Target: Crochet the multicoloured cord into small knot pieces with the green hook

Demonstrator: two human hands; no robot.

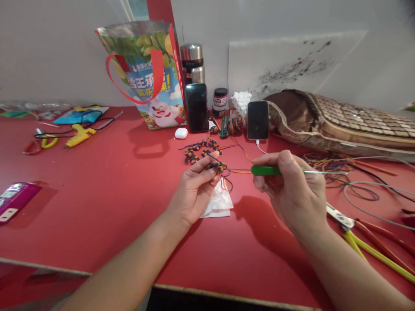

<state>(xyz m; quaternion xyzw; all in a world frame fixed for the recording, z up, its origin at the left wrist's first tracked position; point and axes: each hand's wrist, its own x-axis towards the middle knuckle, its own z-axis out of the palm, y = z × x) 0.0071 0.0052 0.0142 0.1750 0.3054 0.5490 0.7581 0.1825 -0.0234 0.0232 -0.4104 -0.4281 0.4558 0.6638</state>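
My left hand point(199, 183) pinches a small knotted cord piece point(219, 167), dark with orange, between thumb and fingers. Loose cord ends hang below it. My right hand point(292, 190) is closed around a green-handled tool point(267, 170) whose thin metal shaft points away to the right; the kind of tip is too small to make out. Taut cords point(238, 170) stretch from the knotted piece toward my right fingers. Just beyond my left hand lies a chain of similar cord knots point(194, 149). Under that hand is a folded white paper point(220, 205).
Long-handled pliers or cutters point(346, 224) lie at right, near loose cords point(337, 166). Behind stand a dark phone point(197, 108), a second phone point(258, 121) with a cable, and a colourful bag point(145, 77). At left are a yellow glue gun point(79, 134) and a purple device point(17, 201).
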